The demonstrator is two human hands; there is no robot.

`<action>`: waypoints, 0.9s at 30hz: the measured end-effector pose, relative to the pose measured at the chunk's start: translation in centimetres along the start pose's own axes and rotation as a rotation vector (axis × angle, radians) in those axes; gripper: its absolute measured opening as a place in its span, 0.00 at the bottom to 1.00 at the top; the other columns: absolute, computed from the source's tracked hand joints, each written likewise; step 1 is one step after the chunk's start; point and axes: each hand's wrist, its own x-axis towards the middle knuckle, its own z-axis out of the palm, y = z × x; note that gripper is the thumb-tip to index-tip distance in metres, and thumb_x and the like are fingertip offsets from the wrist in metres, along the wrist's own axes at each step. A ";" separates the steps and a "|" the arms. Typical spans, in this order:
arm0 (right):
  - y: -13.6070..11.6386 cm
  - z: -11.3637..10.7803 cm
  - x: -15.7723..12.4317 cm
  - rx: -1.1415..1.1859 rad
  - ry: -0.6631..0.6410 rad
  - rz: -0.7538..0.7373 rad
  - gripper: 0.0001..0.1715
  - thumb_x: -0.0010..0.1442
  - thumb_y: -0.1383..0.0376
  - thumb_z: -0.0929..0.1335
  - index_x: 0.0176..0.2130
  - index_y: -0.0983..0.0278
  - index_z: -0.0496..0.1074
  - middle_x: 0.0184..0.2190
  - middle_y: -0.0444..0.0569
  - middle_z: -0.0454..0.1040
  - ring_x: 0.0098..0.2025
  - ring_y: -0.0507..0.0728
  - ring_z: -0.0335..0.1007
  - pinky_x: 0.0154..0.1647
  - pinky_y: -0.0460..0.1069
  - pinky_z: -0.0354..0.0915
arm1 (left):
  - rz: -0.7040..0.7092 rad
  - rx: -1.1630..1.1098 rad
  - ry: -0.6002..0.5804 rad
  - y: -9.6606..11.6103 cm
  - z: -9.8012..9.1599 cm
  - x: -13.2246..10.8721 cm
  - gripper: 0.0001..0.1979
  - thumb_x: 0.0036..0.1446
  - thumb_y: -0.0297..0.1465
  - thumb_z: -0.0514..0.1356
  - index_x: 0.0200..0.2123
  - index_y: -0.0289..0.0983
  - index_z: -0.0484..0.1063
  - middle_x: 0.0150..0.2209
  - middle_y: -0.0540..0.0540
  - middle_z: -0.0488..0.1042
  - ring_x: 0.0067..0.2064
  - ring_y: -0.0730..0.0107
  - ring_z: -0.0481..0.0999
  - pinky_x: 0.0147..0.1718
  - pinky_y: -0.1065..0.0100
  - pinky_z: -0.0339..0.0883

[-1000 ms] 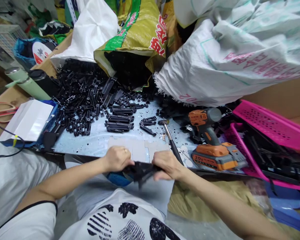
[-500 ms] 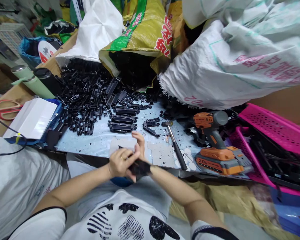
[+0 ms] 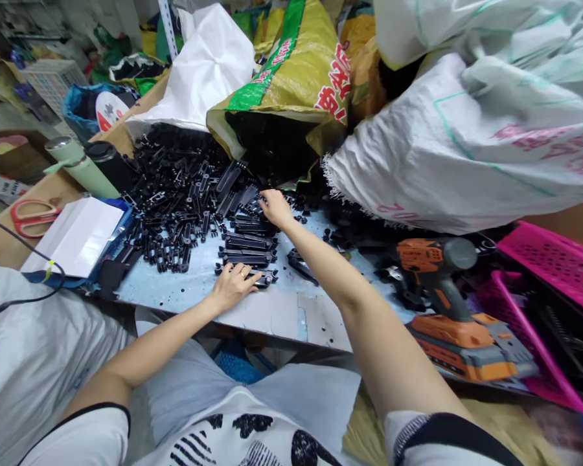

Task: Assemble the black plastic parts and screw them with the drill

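My left hand (image 3: 236, 283) is low at the front of a row of long black slotted bars (image 3: 247, 242). Its fingers are bent over the nearest black bar (image 3: 268, 277), whose ends stick out on both sides. Further back, my right hand (image 3: 276, 208) dips with curled fingertips among small black parts (image 3: 249, 194) beyond the row. What those fingertips touch or hold is too small to make out. Beside the row, my right forearm partly covers some jointed black pieces (image 3: 298, 264).
A heap of black parts (image 3: 175, 188) spreads on the left under open sacks. An orange cordless drill (image 3: 447, 304) and a pink basket (image 3: 554, 259) stand on the right. Scissors (image 3: 34, 217), a pale green bottle (image 3: 85, 168) and white sheets (image 3: 75, 233) are at far left.
My hands were together over the table's front edge around a dark, blurred item. They have parted: the left is on the nearest bar, the right has reached forward. The hammer is now hidden.
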 end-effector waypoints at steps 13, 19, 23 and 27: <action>-6.7 3.7 10.1 -0.290 -0.060 -0.394 0.21 0.63 0.74 0.52 0.43 0.71 0.70 0.43 0.60 0.69 0.51 0.63 0.57 0.55 0.65 0.49 | -0.599 0.009 0.293 -6.4 -4.0 -0.9 0.16 0.62 0.37 0.52 0.48 0.32 0.67 0.45 0.36 0.71 0.48 0.55 0.67 0.45 0.58 0.61; -5.7 0.6 8.3 -0.231 -0.128 -0.271 0.15 0.57 0.66 0.64 0.43 0.73 0.67 0.45 0.63 0.67 0.51 0.67 0.60 0.54 0.63 0.52 | -0.765 0.111 0.071 -11.6 -3.0 3.0 0.13 0.61 0.33 0.52 0.42 0.29 0.69 0.44 0.33 0.69 0.49 0.51 0.65 0.43 0.58 0.62; -4.6 -3.1 3.9 -0.014 -0.138 0.132 0.24 0.56 0.58 0.66 0.48 0.69 0.62 0.36 0.57 0.70 0.40 0.64 0.67 0.42 0.58 0.62 | -0.904 0.122 -0.009 -12.3 -2.1 5.2 0.14 0.61 0.25 0.46 0.44 0.27 0.67 0.45 0.31 0.70 0.50 0.51 0.66 0.45 0.58 0.62; -4.0 -7.8 -5.0 0.333 -0.066 0.218 0.26 0.62 0.50 0.61 0.52 0.63 0.59 0.29 0.46 0.70 0.31 0.56 0.67 0.37 0.52 0.64 | -0.930 0.075 0.081 -11.8 -2.5 3.9 0.18 0.62 0.22 0.40 0.49 0.28 0.63 0.45 0.33 0.70 0.47 0.57 0.69 0.46 0.62 0.61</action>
